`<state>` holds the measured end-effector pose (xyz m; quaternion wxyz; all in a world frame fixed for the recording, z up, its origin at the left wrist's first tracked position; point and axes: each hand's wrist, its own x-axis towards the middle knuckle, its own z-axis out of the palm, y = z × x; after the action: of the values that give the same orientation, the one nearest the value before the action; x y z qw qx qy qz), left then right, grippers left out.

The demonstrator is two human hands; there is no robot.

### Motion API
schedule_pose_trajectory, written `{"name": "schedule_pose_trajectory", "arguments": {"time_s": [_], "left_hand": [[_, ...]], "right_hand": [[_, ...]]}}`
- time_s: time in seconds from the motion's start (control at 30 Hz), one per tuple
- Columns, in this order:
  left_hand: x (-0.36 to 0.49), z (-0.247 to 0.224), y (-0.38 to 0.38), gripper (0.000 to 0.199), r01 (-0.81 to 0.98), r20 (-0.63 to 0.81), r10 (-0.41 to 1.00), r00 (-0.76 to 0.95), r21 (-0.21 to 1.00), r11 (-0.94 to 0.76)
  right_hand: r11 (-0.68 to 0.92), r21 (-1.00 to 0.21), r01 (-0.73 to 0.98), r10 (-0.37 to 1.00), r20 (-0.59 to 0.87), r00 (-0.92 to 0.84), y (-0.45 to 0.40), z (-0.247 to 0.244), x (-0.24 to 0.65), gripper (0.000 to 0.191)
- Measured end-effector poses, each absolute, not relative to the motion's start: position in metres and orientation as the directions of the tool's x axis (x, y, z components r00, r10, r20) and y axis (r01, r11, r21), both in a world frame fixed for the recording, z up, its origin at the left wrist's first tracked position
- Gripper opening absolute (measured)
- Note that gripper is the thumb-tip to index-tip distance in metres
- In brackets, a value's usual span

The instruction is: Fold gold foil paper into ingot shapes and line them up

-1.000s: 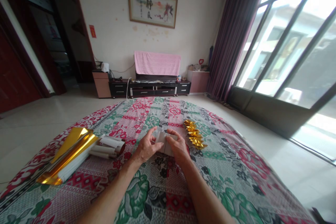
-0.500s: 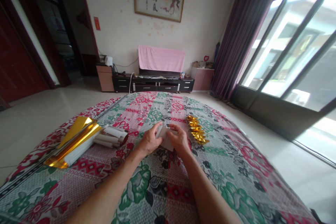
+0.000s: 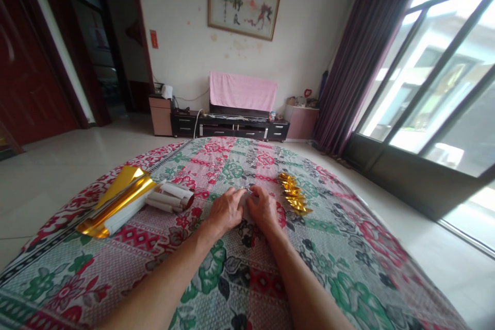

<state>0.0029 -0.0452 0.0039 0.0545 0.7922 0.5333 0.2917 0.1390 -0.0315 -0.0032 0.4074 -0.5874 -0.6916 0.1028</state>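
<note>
Between my two hands is a small piece of pale grey-white paper (image 3: 244,200), mostly covered by my fingers. My left hand (image 3: 228,208) pinches its left side, fingers bent and thumb against it. On the other side my right hand (image 3: 263,207) is closed on the paper, its fingertips close to those of the left. To the right lies a row of several folded gold foil pieces (image 3: 294,197). Rolled sheets of gold foil paper (image 3: 133,197) with white backs rest at the left, and several white paper rolls (image 3: 166,201) lie beside them.
A flowered cloth (image 3: 232,268) covers the round table under my hands. Beyond it stand a low black cabinet (image 3: 220,126) and a pink cloth (image 3: 243,92) draped over something. A purple curtain (image 3: 340,72) and a large window are on the right.
The paper showed as a flat pale piece between my hands; now my hands have turned over it and hide most of it. The view has tilted slightly up and left.
</note>
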Motion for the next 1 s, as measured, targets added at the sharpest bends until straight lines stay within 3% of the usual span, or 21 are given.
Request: {"name": "schedule_pose_trajectory", "arguments": {"time_s": [0.17, 0.3, 0.53, 0.77, 1.0], "left_hand": [[0.002, 0.006, -0.048, 0.027, 0.799, 0.508, 0.801, 0.318, 0.311, -0.514], [-0.001, 0.004, -0.044, 0.021, 0.732, 0.501, 0.732, 0.461, 0.252, -0.633], [-0.002, 0.0, -0.042, 0.027, 0.674, 0.452, 0.7, 0.553, 0.251, -0.695], [-0.004, -0.009, -0.032, 0.027, 0.627, 0.481, 0.72, 0.501, 0.372, -0.685], [-0.005, -0.008, -0.032, 0.026, 0.629, 0.466, 0.74, 0.486, 0.402, -0.666]], "right_hand": [[0.282, -0.553, 0.784, 0.899, 0.437, -0.015, -0.031, -0.005, 0.138, 0.033], [0.289, -0.568, 0.771, 0.893, 0.451, -0.002, -0.03, -0.005, 0.139, 0.035], [0.211, -0.77, 0.603, 0.9, 0.393, 0.187, -0.025, -0.002, 0.156, 0.03], [0.307, -0.909, 0.281, 0.928, 0.351, 0.122, -0.023, -0.011, 0.162, 0.037], [0.344, -0.802, 0.488, 0.891, 0.443, 0.101, -0.033, 0.002, 0.156, 0.038]]}}
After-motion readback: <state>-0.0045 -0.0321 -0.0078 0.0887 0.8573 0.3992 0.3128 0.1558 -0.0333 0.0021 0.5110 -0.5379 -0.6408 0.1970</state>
